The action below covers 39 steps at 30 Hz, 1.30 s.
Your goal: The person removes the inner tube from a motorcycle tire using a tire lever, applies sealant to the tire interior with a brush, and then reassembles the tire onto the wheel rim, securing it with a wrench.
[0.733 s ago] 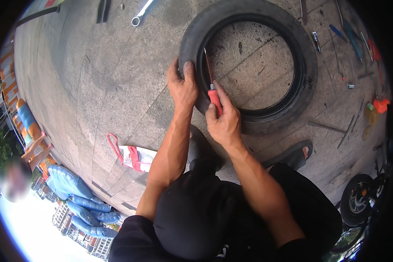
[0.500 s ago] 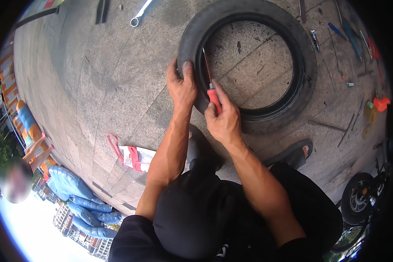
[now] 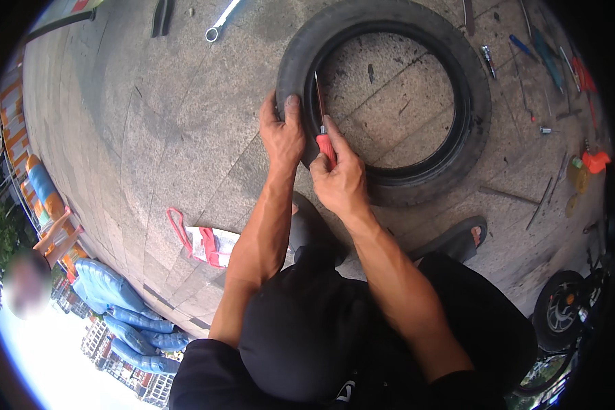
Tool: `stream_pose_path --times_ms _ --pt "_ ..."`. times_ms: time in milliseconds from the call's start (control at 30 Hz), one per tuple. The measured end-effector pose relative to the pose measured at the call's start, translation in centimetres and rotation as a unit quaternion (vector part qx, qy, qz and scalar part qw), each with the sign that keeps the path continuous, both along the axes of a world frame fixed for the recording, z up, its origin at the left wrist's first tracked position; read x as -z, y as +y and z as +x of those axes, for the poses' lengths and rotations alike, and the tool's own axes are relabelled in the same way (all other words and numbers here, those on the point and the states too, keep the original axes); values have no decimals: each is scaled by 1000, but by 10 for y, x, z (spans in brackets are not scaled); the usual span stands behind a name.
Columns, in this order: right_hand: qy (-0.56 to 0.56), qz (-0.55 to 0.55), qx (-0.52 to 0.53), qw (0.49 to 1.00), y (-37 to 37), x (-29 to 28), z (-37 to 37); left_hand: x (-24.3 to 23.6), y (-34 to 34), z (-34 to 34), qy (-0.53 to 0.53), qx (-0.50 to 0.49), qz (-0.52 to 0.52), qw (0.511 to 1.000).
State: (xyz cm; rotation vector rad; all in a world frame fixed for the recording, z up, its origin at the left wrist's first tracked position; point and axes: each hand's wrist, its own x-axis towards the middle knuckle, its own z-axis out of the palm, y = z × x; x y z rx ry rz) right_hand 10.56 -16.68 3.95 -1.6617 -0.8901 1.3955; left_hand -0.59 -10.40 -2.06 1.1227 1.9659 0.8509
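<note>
A black rubber tyre (image 3: 466,67) lies flat on the paving in front of me. My left hand (image 3: 282,133) grips its left side, thumb on the sidewall and fingers over the outer edge. My right hand (image 3: 338,171) is closed on a screwdriver (image 3: 325,146) with a red handle and a long thin shaft. The shaft points away from me along the inner rim on the tyre's left side; whether its tip touches the rubber is unclear.
Around lie a wrench (image 3: 213,33), several scattered tools (image 3: 523,46), an orange plastic object (image 3: 594,162) and a red-and-white bag (image 3: 212,244). My sandalled foot (image 3: 454,239) is below the tyre. A wheeled vehicle (image 3: 557,311) stands right; a person in blue jeans (image 3: 140,324) is left.
My right hand and the screwdriver have moved slightly away from me and to the left. My left hand and the tyre have shifted slightly left in the picture.
</note>
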Motion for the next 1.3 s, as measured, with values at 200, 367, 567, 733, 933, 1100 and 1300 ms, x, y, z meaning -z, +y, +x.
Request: stream_pose_path --times_ms 200,367,567,733,933,1100,1300 --pt "68 -71 18 995 50 -2 5 2 -2 -1 -19 -10 -3 1000" --pt "57 -99 40 993 63 4 13 5 1 0 -8 -15 -2 1000" --pt "-60 10 -15 998 6 -1 -1 7 -2 0 -2 -9 13 1000" --pt "-87 -6 -105 991 -26 -12 14 9 -1 0 9 -9 30 999" --pt "-70 31 -76 994 -58 -12 21 13 -3 -1 9 -21 41 999" --pt "-89 -15 -102 991 -62 -10 27 14 -1 -1 15 -22 39 999" --pt "-115 -14 -192 975 -46 -18 62 7 1 1 -32 -21 27 999"
